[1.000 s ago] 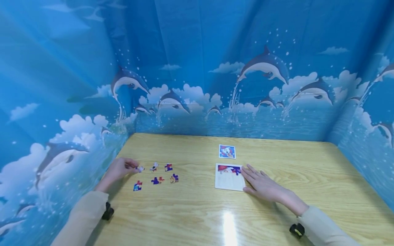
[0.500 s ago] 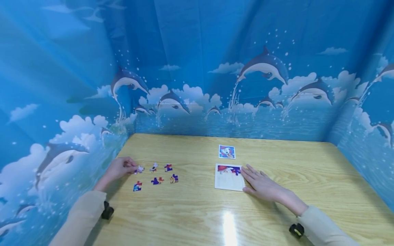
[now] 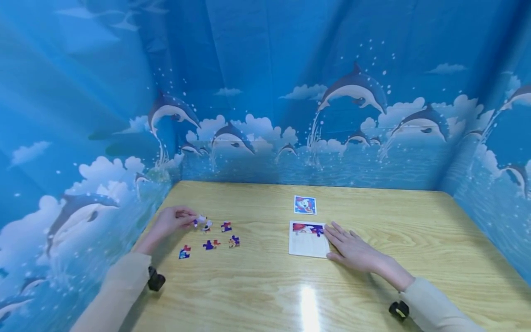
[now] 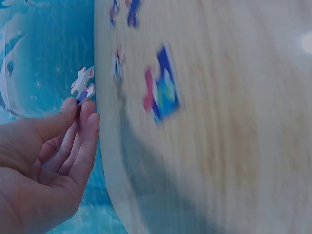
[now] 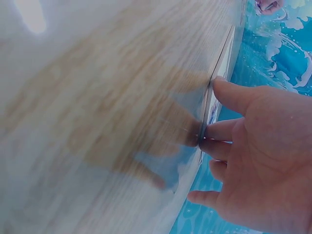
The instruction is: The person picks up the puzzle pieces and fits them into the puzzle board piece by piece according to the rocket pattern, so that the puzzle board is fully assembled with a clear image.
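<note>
Between thumb and fingertips my left hand [image 3: 172, 220] pinches a white and purple jigsaw puzzle piece [image 4: 83, 84], lifted off the table at the left. Close by lie a white and dark piece [image 3: 207, 226], a red and purple piece [image 3: 226, 226], a purple and orange piece [image 3: 211, 245], a yellow and purple piece [image 3: 234, 241] and a blue and red piece [image 4: 165, 90]. With fingers straight, my right hand [image 3: 352, 249] rests at the right edge of the white puzzle board [image 3: 304, 249]. Joined pieces [image 3: 307, 229] fill the board's top strip; my fingertips touch its side.
Beyond the board lies a small square picture card [image 3: 305, 204] showing a white cartoon figure on blue. The wooden table [image 3: 257, 286] meets a blue dolphin-print curtain [image 3: 257, 92] at the back and sides. A light glare falls near the front.
My left hand has picked up the white and purple piece from the left end of the far row and moved it a little to the right. My right hand stays on the board's edge.
</note>
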The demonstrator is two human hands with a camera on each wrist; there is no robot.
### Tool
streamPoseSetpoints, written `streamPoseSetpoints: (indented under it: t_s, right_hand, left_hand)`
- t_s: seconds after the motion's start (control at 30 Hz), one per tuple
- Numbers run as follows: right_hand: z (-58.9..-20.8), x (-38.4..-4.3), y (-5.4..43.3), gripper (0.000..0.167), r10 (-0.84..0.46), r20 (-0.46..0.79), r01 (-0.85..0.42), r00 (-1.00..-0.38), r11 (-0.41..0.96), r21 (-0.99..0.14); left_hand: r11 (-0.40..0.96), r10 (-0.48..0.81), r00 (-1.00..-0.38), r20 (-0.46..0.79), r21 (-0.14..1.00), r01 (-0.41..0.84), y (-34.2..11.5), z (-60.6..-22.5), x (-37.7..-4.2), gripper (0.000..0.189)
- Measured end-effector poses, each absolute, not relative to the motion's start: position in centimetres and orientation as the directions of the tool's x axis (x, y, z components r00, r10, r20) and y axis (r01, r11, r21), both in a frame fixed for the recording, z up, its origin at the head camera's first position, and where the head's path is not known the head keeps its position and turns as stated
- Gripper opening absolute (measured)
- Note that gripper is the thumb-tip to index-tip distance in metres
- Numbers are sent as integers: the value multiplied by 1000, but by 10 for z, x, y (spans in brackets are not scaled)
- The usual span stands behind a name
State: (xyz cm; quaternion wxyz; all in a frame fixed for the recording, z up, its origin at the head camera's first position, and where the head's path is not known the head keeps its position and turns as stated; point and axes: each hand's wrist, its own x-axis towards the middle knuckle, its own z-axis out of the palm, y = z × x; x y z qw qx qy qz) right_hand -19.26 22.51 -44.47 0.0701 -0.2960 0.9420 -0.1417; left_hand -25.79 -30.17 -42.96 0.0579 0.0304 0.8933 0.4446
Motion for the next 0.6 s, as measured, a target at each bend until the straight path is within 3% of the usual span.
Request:
streamPoseSetpoints:
  t_s: [0.4,0.6]
  right_hand:
    - [-445,-192,226,68,-582,-32,-545,-813,778,-312]
    - [-444,-192,225,68,-583,-41,-545,-812,780,-307]
  left_hand:
    - [553,108,-992,-70,833,1,-246,-423,-270,25]
    - [543,177,-984,-22,836,80,-215,-425,-271,21]
